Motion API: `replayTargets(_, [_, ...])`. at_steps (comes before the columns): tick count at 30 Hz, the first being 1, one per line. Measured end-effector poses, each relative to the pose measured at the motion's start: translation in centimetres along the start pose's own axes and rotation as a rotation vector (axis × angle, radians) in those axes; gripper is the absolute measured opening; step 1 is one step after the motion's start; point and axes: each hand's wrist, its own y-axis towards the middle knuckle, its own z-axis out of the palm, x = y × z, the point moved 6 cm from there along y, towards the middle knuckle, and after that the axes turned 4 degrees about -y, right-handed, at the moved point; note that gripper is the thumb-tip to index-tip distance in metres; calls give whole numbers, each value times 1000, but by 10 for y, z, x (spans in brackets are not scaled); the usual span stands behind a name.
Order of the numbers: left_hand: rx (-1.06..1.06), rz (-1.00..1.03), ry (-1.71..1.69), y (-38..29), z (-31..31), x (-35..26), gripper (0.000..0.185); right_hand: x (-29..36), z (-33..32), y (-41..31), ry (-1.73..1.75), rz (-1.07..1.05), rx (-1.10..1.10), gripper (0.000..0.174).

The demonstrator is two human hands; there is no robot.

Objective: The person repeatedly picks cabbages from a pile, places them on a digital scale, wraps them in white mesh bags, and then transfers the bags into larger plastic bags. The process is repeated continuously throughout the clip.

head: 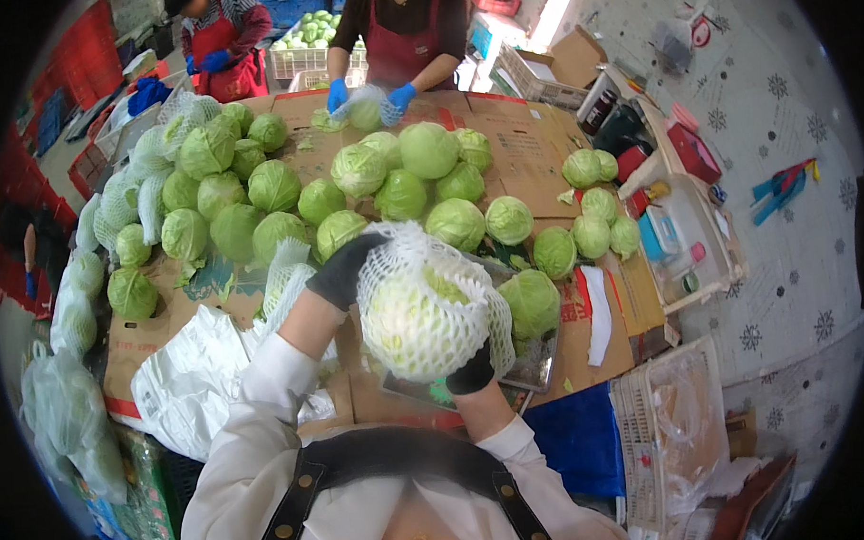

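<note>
Between my two black-gloved hands is a pale green cabbage (405,331) inside a white foam net sleeve (435,355). My left hand (350,269) grips the upper left of the net. Lower right, my right hand (473,372) holds the underside, its fingers partly hidden by the net. An opening in the mesh shows bare leaves on top. Beneath the bundle lies a metal-edged scale or tray (546,362), and another cabbage (529,304) sits at its right. By my left forearm are loose foam nets (289,271) and a white plastic bag (193,375).
Many bare cabbages (275,186) cover the cardboard-topped table (528,149). Netted cabbages (123,202) line its left edge. Across the table, a co-worker's blue-gloved hands (401,97) hold a netted cabbage; another person stands behind left. A plastic bin (696,261) and crate (637,434) stand right.
</note>
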Motion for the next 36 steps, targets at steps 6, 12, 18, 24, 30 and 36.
replayTargets(6, [-246,22,468,2,-25,83,73,84,-33,56,-231,-144,-169,48])
replayTargets(12, [-86,231,342,41,5,72,74,100,-126,125,-680,117,-265,42])
replayTargets(18, [-343,447,1175,-33,1,80,53,90,-122,121,-1625,438,-122,70])
replayTargets(24, [-1270,417,1830,-176,-70,-4,46,136,3,66,-1959,5,-203,41])
replayTargets(30, [-972,479,1535,-214,-71,-11,33,9,97,23,-1514,-373,112,30])
replayTargets(36, [-593,370,1120,-210,10,-23,38,-47,109,36,-1180,-406,74,26])
